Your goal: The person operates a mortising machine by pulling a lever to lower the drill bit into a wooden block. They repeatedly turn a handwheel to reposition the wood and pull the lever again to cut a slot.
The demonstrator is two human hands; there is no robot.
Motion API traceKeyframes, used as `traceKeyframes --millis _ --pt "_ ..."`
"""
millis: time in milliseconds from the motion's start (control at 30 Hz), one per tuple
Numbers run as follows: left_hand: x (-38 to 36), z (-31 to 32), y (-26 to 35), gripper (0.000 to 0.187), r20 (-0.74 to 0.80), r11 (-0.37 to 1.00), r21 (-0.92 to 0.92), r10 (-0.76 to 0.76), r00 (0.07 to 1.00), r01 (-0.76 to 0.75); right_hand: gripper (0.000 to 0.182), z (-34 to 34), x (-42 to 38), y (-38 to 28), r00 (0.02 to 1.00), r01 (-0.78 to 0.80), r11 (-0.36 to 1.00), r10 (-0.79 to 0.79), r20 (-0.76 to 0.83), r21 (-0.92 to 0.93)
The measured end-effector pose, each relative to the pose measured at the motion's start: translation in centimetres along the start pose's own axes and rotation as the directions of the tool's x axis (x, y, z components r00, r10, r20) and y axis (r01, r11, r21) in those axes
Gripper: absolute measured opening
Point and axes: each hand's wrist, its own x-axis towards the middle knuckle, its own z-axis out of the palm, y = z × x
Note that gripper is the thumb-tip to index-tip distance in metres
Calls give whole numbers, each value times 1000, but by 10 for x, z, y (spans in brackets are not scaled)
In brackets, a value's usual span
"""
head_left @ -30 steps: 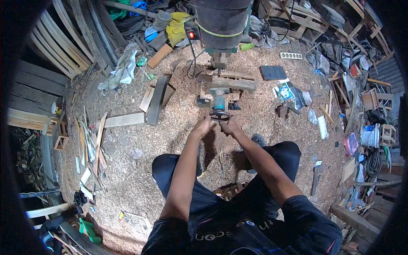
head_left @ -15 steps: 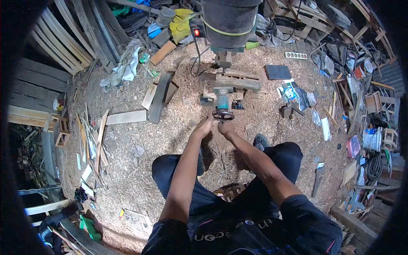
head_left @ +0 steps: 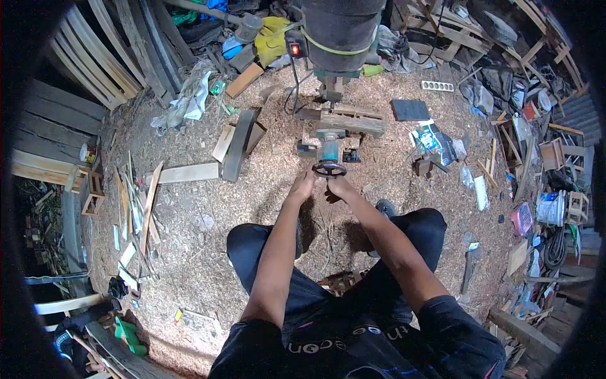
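Observation:
A small teal machine (head_left: 329,151) with a black round handwheel (head_left: 329,168) stands on the sawdust floor, in front of a wooden block (head_left: 351,121) under a big dark drum (head_left: 341,28). My left hand (head_left: 303,186) is at the wheel's near left rim, fingers curled. My right hand (head_left: 339,187) is at the wheel's near right rim. Both hands touch or nearly touch the wheel; how firmly they grip is unclear. My dark-trousered knees are spread below.
Sawdust covers the ground. Planks (head_left: 187,172) and a dark board (head_left: 237,144) lie to the left, thin sticks (head_left: 136,211) farther left. A dark slab (head_left: 410,109), packets (head_left: 433,143) and scrap wood crowd the right. A red switch light (head_left: 295,48) glows by the drum.
Both hands stay at the handwheel, shifting slightly around its near rim. The view has drifted a little; nothing else has moved.

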Motion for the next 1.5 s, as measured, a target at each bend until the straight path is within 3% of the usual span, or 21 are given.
traceKeyframes --millis 33,100,133,167,233,300,367,433,500,600,833,867,967,1033,1100,1167,1300,1333,1367,1433,1500 --pt "0 2 -1 60 -37 998 26 62 997 -61 49 -5 -9 -6 1000 14 1000 -14 20 -4" --pt "-15 -2 20 51 -167 996 -3 91 982 -93 46 -20 -20 -27 987 125 940 -152 -59 -318" --pt "-31 -8 42 49 -213 994 -5 109 971 -112 45 -31 -26 -38 962 213 844 -270 -47 -492" --pt "-25 -10 43 45 -305 971 63 238 922 -230 44 -39 -33 -48 925 281 708 -381 -15 -648" --pt "-21 -21 57 40 -467 874 215 484 740 -436 39 -58 -95 -105 873 272 753 -455 -175 -599" --pt "-41 -46 108 36 -573 708 370 684 452 -602 35 -79 -114 -143 767 336 771 -557 -318 -541" --pt "-69 -73 173 29 -665 632 449 709 237 -631 37 -104 -157 -196 570 589 695 -719 -397 -413" --pt "-83 -99 239 22 -699 486 509 715 -11 -711 35 -128 -179 -244 293 694 537 -819 -493 -479" --pt "-91 -124 301 21 -654 343 621 722 -225 -705 31 -150 -207 -294 236 737 522 -794 -559 -429" --pt "-82 -150 371 20 -614 257 670 719 -325 -697 33 -169 -239 -351 30 715 438 -798 -601 -546" --pt "-56 -171 411 24 -573 430 486 814 94 -761 33 -208 -219 -436 13 646 506 -757 -654 -572" --pt "-52 -171 409 27 -593 425 489 802 66 -762 41 -216 -212 -447 104 665 549 -740 -664 -507" --pt "-43 -171 406 30 -607 434 479 791 69 -763 67 -258 -120 -489 42 759 413 -803 -594 -503" --pt "-47 -169 409 32 -609 421 473 791 57 -774 103 -289 -59 -521 306 713 592 -745 -592 -376" --pt "-45 -169 406 33 -625 415 473 780 36 -777 122 -293 -45 -531 323 681 630 -716 -619 -373" --pt "-48 -168 405 33 -628 441 451 775 76 -776 131 -295 -48 -538 343 802 525 -795 -500 -285" --pt "-45 -167 404 35 -663 439 419 746 62 -794 82 -285 -81 -558 285 859 487 -709 -646 -156" --pt "-43 -167 403 36 -660 412 421 750 39 -809 99 -283 -103 -551 432 840 543 -686 -585 -16" --pt "-42 -166 401 36 -666 423 425 745 40 -801 95 -275 -123 -549 484 799 601 -611 -626 32" --pt "-45 -163 400 35 -674 440 446 738 30 -780 91 -272 -134 -541 546 819 531 -607 -578 216" --pt "-44 -161 398 35 -682 436 468 732 0 -769 73 -261 -146 -532 501 832 521 -554 -665 192"
